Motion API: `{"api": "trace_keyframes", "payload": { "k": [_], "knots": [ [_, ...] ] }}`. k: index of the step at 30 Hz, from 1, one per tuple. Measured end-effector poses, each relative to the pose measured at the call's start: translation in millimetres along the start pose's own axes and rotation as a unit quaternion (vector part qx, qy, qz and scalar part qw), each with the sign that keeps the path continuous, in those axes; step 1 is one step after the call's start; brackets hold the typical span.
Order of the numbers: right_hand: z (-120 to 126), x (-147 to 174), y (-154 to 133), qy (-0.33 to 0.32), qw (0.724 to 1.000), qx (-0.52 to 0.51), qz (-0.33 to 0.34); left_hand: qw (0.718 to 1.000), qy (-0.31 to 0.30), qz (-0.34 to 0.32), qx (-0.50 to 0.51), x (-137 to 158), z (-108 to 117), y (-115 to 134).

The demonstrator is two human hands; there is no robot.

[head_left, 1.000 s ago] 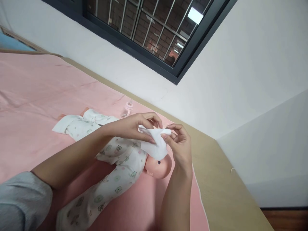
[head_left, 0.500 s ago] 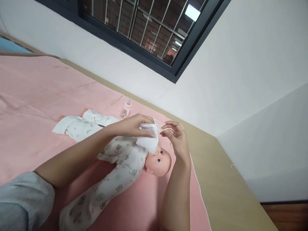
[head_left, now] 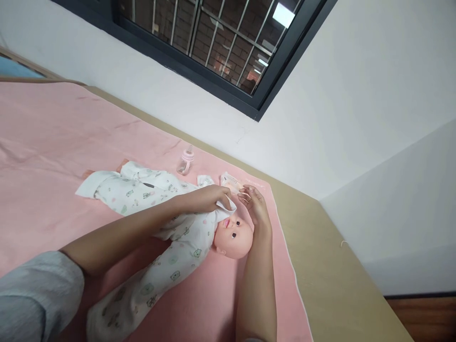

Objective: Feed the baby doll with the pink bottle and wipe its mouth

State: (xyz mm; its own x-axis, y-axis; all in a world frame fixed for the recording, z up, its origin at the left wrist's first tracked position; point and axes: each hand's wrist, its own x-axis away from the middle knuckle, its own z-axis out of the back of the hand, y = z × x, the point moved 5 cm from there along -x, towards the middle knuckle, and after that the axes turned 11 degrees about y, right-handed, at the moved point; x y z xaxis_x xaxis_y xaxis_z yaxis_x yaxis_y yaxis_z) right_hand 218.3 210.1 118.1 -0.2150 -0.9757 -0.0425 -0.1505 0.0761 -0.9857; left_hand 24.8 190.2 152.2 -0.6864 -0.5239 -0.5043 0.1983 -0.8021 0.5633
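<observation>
A baby doll (head_left: 233,237) lies on its back on a pink sheet (head_left: 42,156), wearing white pyjamas (head_left: 192,232) with small animal prints. My left hand (head_left: 215,197) reaches across the doll's chest, its fingers closed on a white wipe (head_left: 228,209) held near the doll's mouth and chin. My right hand (head_left: 253,202) is beside the top of the doll's head, fingers apart and slightly curled, with nothing in them. Just beyond the right fingertips lies a clear and white packet (head_left: 230,182).
A pink-topped baby bottle (head_left: 185,161) stands beyond the doll. The wooden board edge (head_left: 313,237) runs along the right, up to the white wall (head_left: 392,95). A dark-framed barred window (head_left: 213,47) is above.
My left hand has brought the wipe lower, toward the doll's face, and the wipe now looks more bunched. My right hand has lowered slightly, and the packet beyond the doll shows more fully.
</observation>
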Motion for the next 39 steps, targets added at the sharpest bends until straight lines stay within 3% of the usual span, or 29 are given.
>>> {"api": "trace_keyframes", "payload": {
  "k": [5, 8, 11, 19, 26, 39],
  "knots": [
    [16.7, -11.1, 42.9, 0.055, 0.991, -0.094, -0.077, 1.000, -0.004, -0.014, -0.020, -2.1, -8.4, -3.0],
    [21.2, -7.4, 63.8, 0.080, 0.987, -0.089, -0.109, 1.000, -0.007, -0.022, -0.018, -2.5, -9.6, -4.2],
    [20.9, -1.9, 72.7, 0.081, 0.990, -0.065, -0.100, 0.999, -0.006, -0.033, -0.019, -2.5, -8.0, -2.8],
    [18.5, -5.9, 72.9, 0.112, 0.982, -0.080, -0.131, 1.000, 0.001, -0.025, -0.014, -3.3, -2.8, 3.6],
    [10.6, 6.9, 60.1, 0.068, 0.995, 0.068, -0.015, 1.000, 0.001, -0.027, 0.014, -2.1, -2.4, 4.4],
    [-5.3, 29.5, 38.8, 0.054, 0.993, 0.100, 0.020, 0.998, -0.041, -0.011, 0.040, 2.3, -9.8, 2.8]
  ]
}}
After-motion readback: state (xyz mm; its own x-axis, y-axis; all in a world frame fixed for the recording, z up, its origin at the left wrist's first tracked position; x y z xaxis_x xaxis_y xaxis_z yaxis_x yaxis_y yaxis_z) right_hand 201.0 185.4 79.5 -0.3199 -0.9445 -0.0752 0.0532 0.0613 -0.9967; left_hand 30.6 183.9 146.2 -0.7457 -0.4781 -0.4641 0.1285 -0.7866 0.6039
